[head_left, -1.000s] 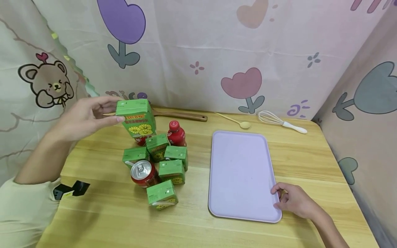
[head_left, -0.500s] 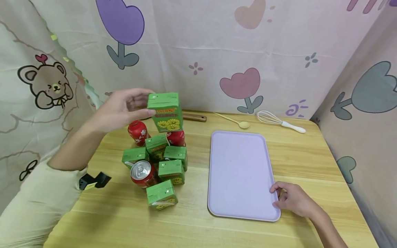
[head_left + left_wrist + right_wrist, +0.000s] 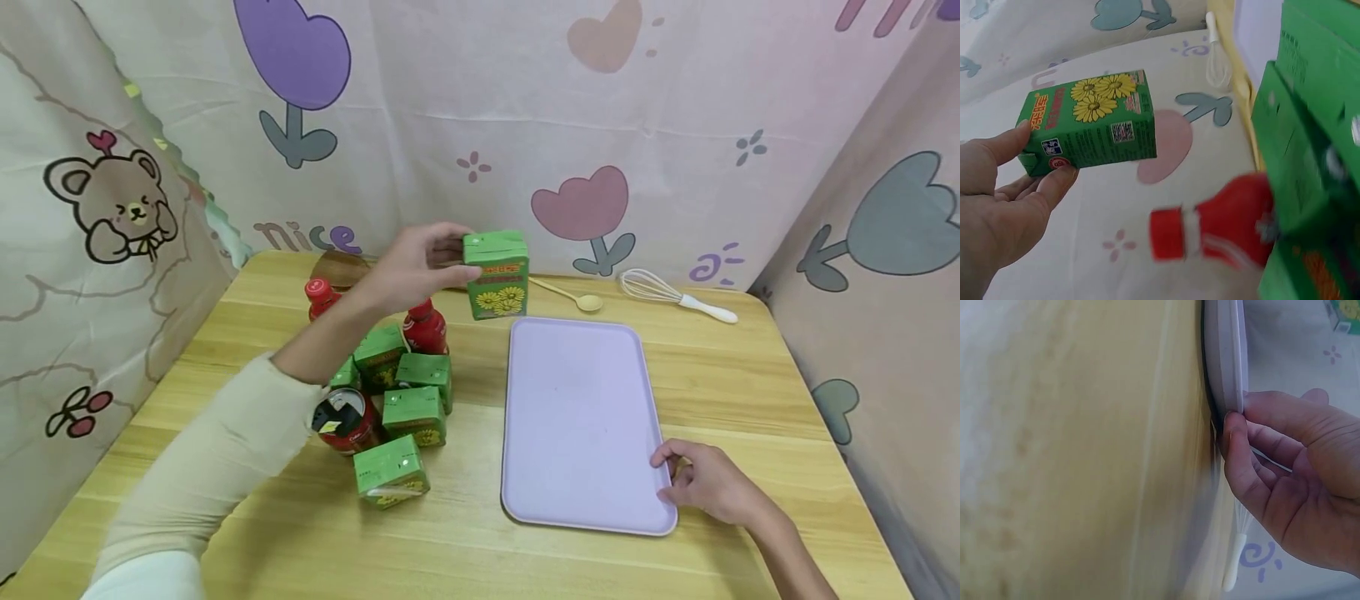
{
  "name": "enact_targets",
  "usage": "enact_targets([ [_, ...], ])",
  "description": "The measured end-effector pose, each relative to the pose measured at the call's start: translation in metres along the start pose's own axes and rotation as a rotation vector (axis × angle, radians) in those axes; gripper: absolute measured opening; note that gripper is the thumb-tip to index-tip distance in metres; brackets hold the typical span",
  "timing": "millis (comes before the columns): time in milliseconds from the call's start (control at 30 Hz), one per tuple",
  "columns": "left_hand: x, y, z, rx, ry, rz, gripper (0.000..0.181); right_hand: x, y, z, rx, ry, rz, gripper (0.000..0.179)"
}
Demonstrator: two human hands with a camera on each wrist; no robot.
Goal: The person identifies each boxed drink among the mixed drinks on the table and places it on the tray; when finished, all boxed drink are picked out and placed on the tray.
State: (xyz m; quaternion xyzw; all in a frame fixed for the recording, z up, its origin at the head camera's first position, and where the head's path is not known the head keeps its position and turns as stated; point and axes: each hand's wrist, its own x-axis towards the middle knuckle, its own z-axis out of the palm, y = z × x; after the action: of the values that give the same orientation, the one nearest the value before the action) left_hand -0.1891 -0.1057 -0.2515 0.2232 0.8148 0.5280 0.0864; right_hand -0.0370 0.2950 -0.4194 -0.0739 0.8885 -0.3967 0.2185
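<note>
My left hand [image 3: 420, 271] holds a green drink carton [image 3: 497, 279] with yellow flowers between thumb and fingers, up in the air just behind the far left corner of the lilac tray [image 3: 581, 425]. The left wrist view shows the carton [image 3: 1088, 122] pinched near its top end. My right hand [image 3: 705, 483] pinches the tray's right rim near its front corner; in the right wrist view thumb and finger close on the edge [image 3: 1235, 369]. Nothing lies on the tray.
Left of the tray stand several green cartons [image 3: 415, 414], a red cola can [image 3: 348, 425] partly covered by a wrist camera, and two red bottles [image 3: 425, 327]. Along the back lie a yellow spoon [image 3: 588, 302], a whisk [image 3: 675, 296] and a wooden utensil [image 3: 337, 268] partly hidden by the left arm.
The left hand has carried the carton rightward from above the left red bottle, past the other bottle, to behind the tray. The right hand keeps its hold on the tray rim.
</note>
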Motion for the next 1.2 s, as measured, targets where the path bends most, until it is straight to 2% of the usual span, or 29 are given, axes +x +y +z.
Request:
enact_targets([
  [133, 0.013, -0.004, 0.018, -0.027, -0.008, 0.009, 0.041, 0.001, -0.001, 0.0, -0.006, -0.002, 0.004, 0.034],
  [433, 0.04, -0.002, 0.065, -0.034, -0.043, -0.076, 0.042, -0.001, 0.0, -0.001, -0.005, -0.002, 0.009, 0.035],
  [533, 0.048, -0.004, 0.079, -0.055, -0.051, -0.071, 0.042, -0.001, -0.001, -0.001, -0.002, -0.004, 0.008, 0.035],
  [700, 0.062, -0.009, 0.1, -0.104, -0.078, -0.029, 0.042, 0.0, -0.001, 0.0, -0.005, -0.005, 0.017, 0.035],
  [867, 0.078, -0.014, 0.119, -0.081, -0.109, -0.02, 0.046, 0.0, -0.001, 0.0, -0.019, -0.005, 0.021, 0.035],
  [1200, 0.104, -0.025, 0.154, -0.111, -0.057, -0.098, 0.045, 0.002, -0.001, 0.002, -0.011, -0.007, 0.001, 0.034],
])
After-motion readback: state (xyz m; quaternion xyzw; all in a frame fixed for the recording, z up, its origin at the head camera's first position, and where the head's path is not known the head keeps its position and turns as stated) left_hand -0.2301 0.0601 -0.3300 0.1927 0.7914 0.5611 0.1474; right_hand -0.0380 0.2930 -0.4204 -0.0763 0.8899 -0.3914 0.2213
